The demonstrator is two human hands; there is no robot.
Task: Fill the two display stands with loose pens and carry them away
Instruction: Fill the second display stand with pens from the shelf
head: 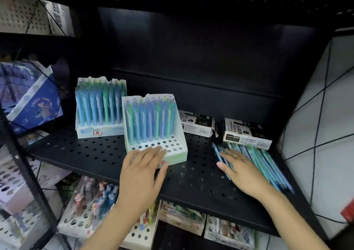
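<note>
Two pen stands sit on the shelf (92, 154). The back stand (99, 108) is left of and behind the front stand (155, 127). Two boxes (247, 133) sit to the right. Loose pens (264, 165) lie in front of the boxes. The left hand (141, 175) rests on the front stand. The right hand (243, 171) rests on the pens.

Single head-worn view, looking forward and down, close over shelf (191, 180)
</note>
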